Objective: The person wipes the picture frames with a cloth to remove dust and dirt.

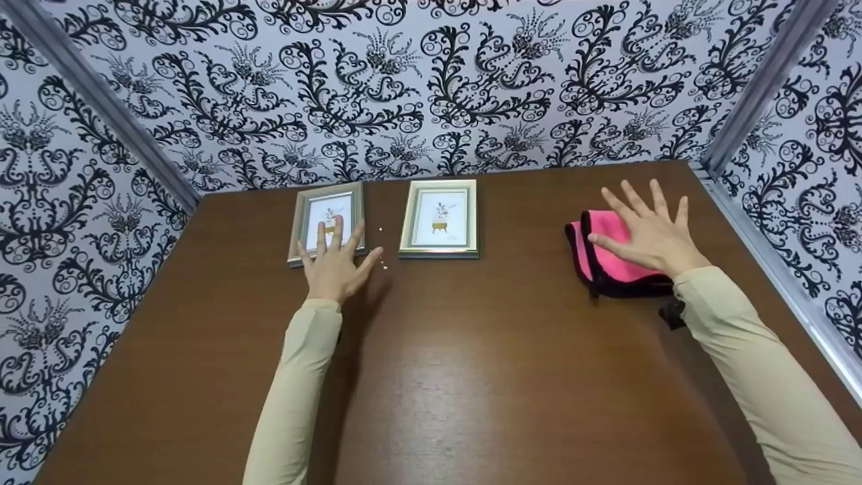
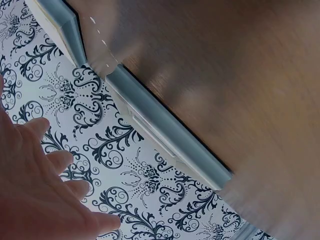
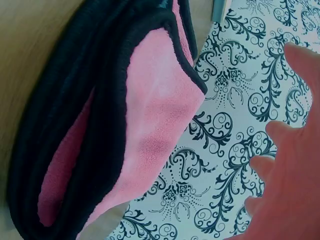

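Observation:
My left hand (image 1: pixel 335 269), fingers spread, is held over the lower part of the left picture frame (image 1: pixel 301 225), and its fingers hide some of the print. A second picture frame (image 1: pixel 439 219) lies just to the right, its print of a plant in a mustard pot fully showing. On the right, my right hand (image 1: pixel 656 236) is spread above a folded pink cloth (image 1: pixel 609 263) with black edging. The right wrist view shows the cloth (image 3: pixel 155 115) in thick folds, apart from the fingers. In the left wrist view the frame's grey side (image 2: pixel 170 127) lies beyond the fingers.
The brown wooden table (image 1: pixel 431 364) meets patterned walls (image 1: pixel 404 81) at the back and sides, with metal rails (image 1: pixel 761 87) at the corners. Small white specks (image 1: pixel 384 264) lie between the frames. A small black object (image 1: pixel 672 314) sits beside the right wrist.

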Demonstrator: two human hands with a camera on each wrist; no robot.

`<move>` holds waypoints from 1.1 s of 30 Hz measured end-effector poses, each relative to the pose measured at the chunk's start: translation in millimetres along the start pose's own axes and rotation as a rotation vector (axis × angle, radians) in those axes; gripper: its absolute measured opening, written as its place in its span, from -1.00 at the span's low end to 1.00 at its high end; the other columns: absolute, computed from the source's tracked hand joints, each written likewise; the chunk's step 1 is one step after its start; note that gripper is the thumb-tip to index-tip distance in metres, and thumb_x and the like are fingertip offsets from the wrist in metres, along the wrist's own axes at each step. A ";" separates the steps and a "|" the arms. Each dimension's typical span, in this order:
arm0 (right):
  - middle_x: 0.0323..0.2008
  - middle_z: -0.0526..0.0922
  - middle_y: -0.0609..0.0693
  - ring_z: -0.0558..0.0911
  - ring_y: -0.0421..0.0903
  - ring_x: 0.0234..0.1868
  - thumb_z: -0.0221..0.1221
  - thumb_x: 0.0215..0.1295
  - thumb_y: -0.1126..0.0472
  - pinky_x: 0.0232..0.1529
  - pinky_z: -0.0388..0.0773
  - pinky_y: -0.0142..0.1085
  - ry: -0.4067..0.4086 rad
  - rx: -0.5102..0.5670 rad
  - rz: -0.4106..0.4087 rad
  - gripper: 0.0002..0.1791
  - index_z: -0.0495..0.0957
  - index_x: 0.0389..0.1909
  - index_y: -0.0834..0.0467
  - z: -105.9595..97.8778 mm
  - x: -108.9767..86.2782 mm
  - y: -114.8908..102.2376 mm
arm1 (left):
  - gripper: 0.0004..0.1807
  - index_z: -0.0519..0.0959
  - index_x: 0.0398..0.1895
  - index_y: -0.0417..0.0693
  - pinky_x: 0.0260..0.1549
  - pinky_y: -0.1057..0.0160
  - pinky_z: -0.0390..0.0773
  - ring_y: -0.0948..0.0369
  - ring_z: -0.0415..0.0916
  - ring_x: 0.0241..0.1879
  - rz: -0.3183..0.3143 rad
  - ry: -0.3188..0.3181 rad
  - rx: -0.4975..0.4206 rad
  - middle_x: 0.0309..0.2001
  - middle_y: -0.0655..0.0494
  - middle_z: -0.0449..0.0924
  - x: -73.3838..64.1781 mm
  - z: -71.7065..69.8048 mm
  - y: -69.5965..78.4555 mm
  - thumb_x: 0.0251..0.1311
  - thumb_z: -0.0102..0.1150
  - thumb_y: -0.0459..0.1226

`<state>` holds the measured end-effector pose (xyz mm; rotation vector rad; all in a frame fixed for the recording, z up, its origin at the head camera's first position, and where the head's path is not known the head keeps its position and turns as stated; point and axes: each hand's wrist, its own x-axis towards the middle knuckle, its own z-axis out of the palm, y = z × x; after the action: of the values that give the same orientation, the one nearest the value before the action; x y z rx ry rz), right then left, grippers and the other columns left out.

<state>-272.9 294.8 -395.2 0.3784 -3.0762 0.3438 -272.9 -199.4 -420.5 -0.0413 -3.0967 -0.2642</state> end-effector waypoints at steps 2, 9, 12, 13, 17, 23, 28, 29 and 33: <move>0.52 -0.28 0.13 -0.56 0.20 0.42 -0.12 0.27 -0.44 0.14 -0.78 0.27 -0.020 0.001 -0.017 -0.05 -0.21 0.54 -0.12 0.9 -3.9 -0.2 | -0.21 -0.10 0.53 0.34 0.21 -0.26 -0.65 -0.03 -0.57 0.46 0.002 -0.013 0.000 0.53 0.04 -0.35 -1.4 0.4 1.2 0.29 -0.37 0.35; 0.48 -0.11 0.29 -0.38 0.35 0.43 0.07 0.21 -0.38 0.22 -0.64 0.31 -0.170 0.040 -0.104 0.03 -0.07 0.52 0.11 1.2 -30.6 6.8 | -0.26 -0.02 0.53 0.25 0.26 -0.27 -0.55 -0.06 -0.51 0.46 0.074 -0.052 -0.009 0.53 -0.01 -0.29 7.2 9.2 17.0 0.36 -0.30 0.25; 0.45 -0.09 0.35 -0.28 0.40 0.42 0.20 0.12 -0.34 0.24 -0.53 0.34 -0.229 0.053 -0.143 0.09 -0.03 0.51 0.15 3.4 -41.4 13.7 | -0.29 0.04 0.52 0.18 0.29 -0.25 -0.48 -0.05 -0.45 0.47 0.121 -0.083 -0.005 0.53 -0.03 -0.27 15.9 14.4 29.6 0.38 -0.23 0.19; 0.45 -0.09 0.37 -0.26 0.41 0.42 0.25 0.08 -0.30 0.25 -0.49 0.35 -0.244 0.058 -0.155 0.11 -0.02 0.50 0.16 4.6 -44.0 16.1 | -0.30 0.05 0.52 0.15 0.30 -0.25 -0.44 -0.05 -0.43 0.48 0.140 -0.094 0.001 0.53 -0.04 -0.27 19.1 16.5 33.8 0.39 -0.17 0.14; 0.43 -0.09 0.41 -0.21 0.46 0.40 0.39 -0.02 0.01 0.27 -0.37 0.36 -0.278 0.063 -0.179 0.08 0.03 0.47 0.19 12.5 -47.4 25.3 | -0.32 0.12 0.49 0.00 0.34 -0.23 -0.22 -0.06 -0.29 0.48 0.216 -0.132 0.048 0.52 -0.08 -0.19 31.7 24.4 51.2 0.37 0.04 -0.08; 0.41 0.07 0.35 -0.06 0.43 0.39 0.37 -0.12 0.23 0.29 -0.18 0.33 -0.222 -0.049 -0.262 0.01 0.14 0.43 0.25 28.5 -32.5 35.0 | -0.59 0.47 0.17 -0.24 0.29 -0.13 0.14 -0.11 0.06 0.40 0.267 -0.124 0.035 0.39 -0.18 0.19 43.3 32.7 66.1 0.24 0.11 -0.42; 0.34 0.24 0.36 0.18 0.39 0.33 0.34 -0.13 0.35 0.26 0.08 0.26 -0.147 -0.104 -0.356 -0.10 0.24 0.34 0.38 34.2 -19.9 37.4 | -0.74 0.56 -0.13 -0.32 0.02 -0.04 0.50 -0.12 0.44 0.12 0.318 -0.041 0.012 0.08 -0.21 0.49 47.6 38.7 68.9 0.08 0.13 -0.59; 0.31 0.28 0.37 0.23 0.38 0.31 0.34 -0.13 0.37 0.25 0.15 0.24 -0.127 -0.114 -0.372 -0.12 0.26 0.32 0.40 35.3 -17.7 37.7 | -0.75 0.57 -0.16 -0.33 -0.04 -0.04 0.54 -0.12 0.48 0.06 0.332 -0.025 0.019 0.02 -0.20 0.52 47.9 39.4 69.4 0.06 0.15 -0.60; 0.17 0.43 0.41 0.41 0.33 0.19 0.34 -0.12 0.43 0.14 0.36 0.16 -0.051 -0.146 -0.403 -0.22 0.34 0.24 0.43 39.6 -9.4 38.2 | -0.81 0.61 -0.28 -0.29 -0.21 -0.05 0.60 -0.11 0.56 -0.14 0.389 0.015 0.082 -0.20 -0.16 0.58 45.4 38.8 73.8 0.04 0.17 -0.60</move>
<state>-272.9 324.4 -442.5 0.9866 -2.9447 0.0965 -317.4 -119.0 -444.7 -0.6258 -2.9925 -0.1218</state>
